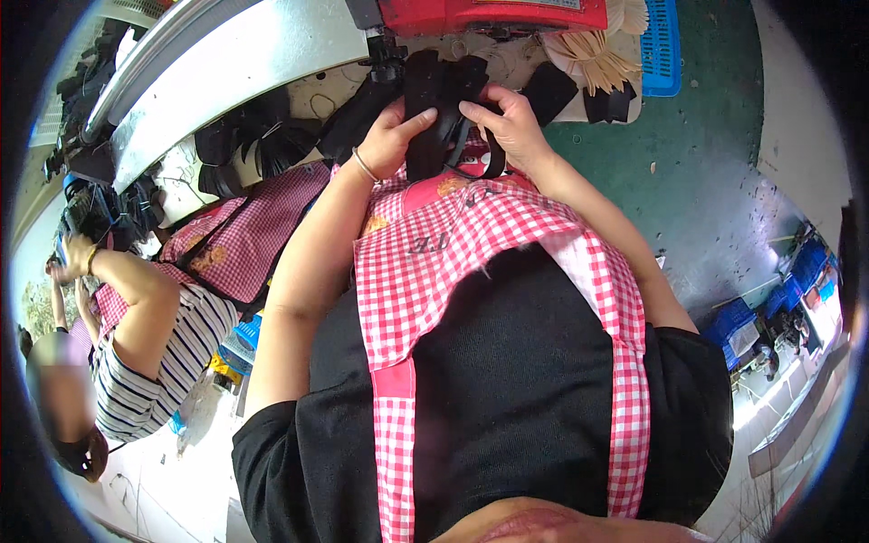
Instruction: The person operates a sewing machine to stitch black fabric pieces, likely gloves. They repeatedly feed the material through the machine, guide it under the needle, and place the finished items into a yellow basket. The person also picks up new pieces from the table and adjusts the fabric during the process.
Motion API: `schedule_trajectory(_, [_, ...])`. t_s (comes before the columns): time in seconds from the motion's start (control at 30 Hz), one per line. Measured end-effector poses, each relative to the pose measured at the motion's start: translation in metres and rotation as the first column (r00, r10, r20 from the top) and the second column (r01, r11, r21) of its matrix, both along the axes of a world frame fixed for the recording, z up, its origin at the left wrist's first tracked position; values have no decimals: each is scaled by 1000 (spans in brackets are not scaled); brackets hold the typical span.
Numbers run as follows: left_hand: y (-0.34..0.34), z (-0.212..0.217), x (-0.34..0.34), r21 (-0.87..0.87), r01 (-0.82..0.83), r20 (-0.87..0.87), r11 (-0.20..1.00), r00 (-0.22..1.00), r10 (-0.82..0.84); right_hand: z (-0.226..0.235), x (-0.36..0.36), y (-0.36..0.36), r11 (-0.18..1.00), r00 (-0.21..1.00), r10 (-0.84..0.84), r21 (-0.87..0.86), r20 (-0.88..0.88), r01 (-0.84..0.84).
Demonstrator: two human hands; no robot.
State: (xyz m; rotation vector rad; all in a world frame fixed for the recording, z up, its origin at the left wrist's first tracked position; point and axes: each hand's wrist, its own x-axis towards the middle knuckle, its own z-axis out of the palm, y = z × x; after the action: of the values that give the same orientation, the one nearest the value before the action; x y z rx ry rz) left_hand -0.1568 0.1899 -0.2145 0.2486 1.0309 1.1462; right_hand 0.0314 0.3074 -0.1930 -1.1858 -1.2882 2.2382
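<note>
My left hand (396, 136) and my right hand (508, 122) both grip a black fabric piece (437, 95) with straps, held in front of my chest just below a red sewing machine (493, 14). My left thumb presses on the front of the piece; my right fingers pinch its right edge. A thin bangle circles my left wrist. I wear a pink checked apron (480, 262) over a black shirt.
More black fabric pieces (262, 136) lie on the white worktable (226, 63). A blue basket (663, 45) and pale sticks (593, 54) sit at the upper right. A person in a striped shirt (154, 362) works at my left. Blue crates (778, 299) stand on the green floor.
</note>
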Motion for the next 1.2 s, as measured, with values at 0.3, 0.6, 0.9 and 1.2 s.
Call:
schedule_trajectory(0.3, [5, 3, 1, -79, -141, 153, 987, 977, 151, -11, 8, 5, 966, 988, -31, -258, -150, -9])
schedule_trajectory(0.6, [9, -5, 5, -22, -100, -15, 995, 995, 99, -4, 1, 2, 981, 991, -121, -162, -56, 110])
schedule_trajectory(0.9, [14, 3, 14, 42, 55, -342, 998, 939, -37, -34, 0, -2, 945, 981, -107, 323, 162, 50])
schedule_trajectory(1.2, [8, -5, -2, 20, -129, -157, 991, 979, 131, -14, 2, 0, 982, 976, -187, 43, 113, 183])
